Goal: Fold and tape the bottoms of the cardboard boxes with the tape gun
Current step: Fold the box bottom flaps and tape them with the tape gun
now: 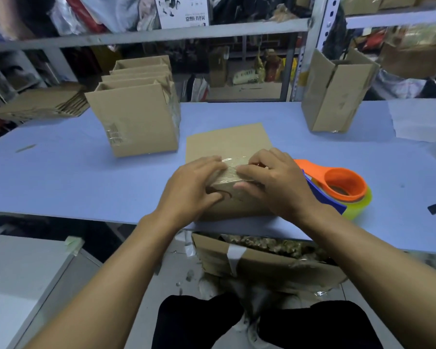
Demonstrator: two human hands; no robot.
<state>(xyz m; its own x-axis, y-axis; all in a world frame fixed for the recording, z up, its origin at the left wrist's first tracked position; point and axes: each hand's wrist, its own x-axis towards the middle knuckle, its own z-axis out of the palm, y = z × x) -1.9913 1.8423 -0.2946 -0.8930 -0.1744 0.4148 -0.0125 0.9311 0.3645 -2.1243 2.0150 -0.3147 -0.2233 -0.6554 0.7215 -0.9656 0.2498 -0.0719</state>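
A small cardboard box point(228, 144) stands bottom-up near the table's front edge, with a strip of clear tape point(233, 165) across its closed flaps and over the near edge. My left hand point(191, 188) lies on the box's near left corner, fingers flat on the tape and thumb on the front face. My right hand point(275, 182) presses the tape down at the near right, fingers spread over the edge. The orange, blue and yellow tape gun point(342, 188) lies on the table just right of my right hand, held by neither hand.
A row of several open boxes point(136, 117) stands at the back left, beside a stack of flattened cardboard point(43, 103). Another open box point(335, 94) stands at the back right. A torn carton point(262, 260) sits under the blue table point(73, 172). Shelving rises behind.
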